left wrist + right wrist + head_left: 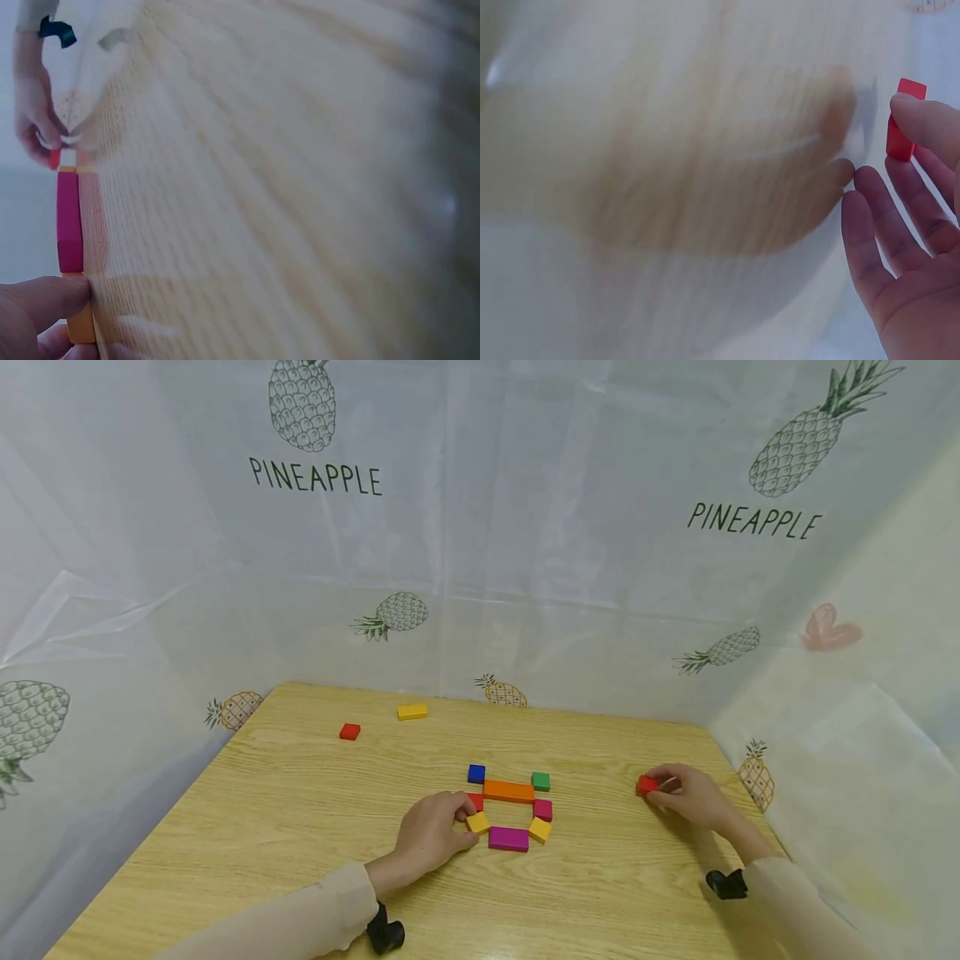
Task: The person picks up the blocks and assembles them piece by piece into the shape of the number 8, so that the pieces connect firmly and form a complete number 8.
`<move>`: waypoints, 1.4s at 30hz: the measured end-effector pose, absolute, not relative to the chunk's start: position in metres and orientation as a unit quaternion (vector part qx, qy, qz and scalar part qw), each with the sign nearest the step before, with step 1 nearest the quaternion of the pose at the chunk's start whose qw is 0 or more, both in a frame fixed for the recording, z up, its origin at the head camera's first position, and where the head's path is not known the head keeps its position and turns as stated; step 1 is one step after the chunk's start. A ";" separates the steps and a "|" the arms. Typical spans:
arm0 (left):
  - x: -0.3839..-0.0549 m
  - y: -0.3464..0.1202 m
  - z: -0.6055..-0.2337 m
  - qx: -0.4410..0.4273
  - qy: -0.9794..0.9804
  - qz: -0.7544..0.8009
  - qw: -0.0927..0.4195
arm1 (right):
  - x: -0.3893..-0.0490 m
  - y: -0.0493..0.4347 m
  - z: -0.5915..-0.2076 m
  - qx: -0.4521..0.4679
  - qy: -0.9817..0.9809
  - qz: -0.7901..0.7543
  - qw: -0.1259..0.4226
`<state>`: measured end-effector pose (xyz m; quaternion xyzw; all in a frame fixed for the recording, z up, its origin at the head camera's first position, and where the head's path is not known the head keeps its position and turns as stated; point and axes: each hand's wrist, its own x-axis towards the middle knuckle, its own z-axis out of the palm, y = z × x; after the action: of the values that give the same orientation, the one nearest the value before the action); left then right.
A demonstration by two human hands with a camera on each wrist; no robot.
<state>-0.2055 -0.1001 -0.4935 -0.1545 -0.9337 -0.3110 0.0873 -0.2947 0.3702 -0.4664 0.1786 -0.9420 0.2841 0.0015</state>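
Observation:
My left hand (pixel 429 837) pinches a yellow block (pixel 477 824) at the near left corner of a block arrangement on the table. Its thumb and fingers show on that block in the left wrist view. Beside it lie a purple bar (pixel 508 839) and a partly covered red block (pixel 476 802). An orange bar (pixel 509 791), a crimson block (pixel 543 810) and a second yellow block (pixel 540 830) make up the rest of the ring. Farther right, my right hand (pixel 696 797) holds a red block (pixel 901 139) between thumb and fingers, its other fingers spread.
A blue block (pixel 476 773) and a green block (pixel 541 782) touch or nearly touch the ring's far corners. Toward the far left lie a loose red block (pixel 349 732) and a yellow bar (pixel 412 712). A pineapple-print sheet (pixel 525 543) hangs behind the wooden table (pixel 300 793).

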 end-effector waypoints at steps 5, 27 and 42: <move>-0.206 -0.100 -0.493 -0.154 -0.934 -0.309 0.087 | -0.308 0.347 -0.463 0.202 -0.938 0.280 0.005; -0.206 -0.099 -0.493 -0.152 -0.935 -0.311 0.083 | -0.351 0.266 -0.462 0.239 -0.930 0.277 -0.034; -0.205 -0.099 -0.492 -0.157 -0.934 -0.309 0.083 | -0.366 0.223 -0.458 0.295 -0.915 0.269 -0.061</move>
<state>-0.2049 -0.0985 -0.4916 -0.1574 -0.9343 -0.3088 0.0831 -0.3657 0.2226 -0.4576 0.2955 -0.9148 0.2687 -0.0609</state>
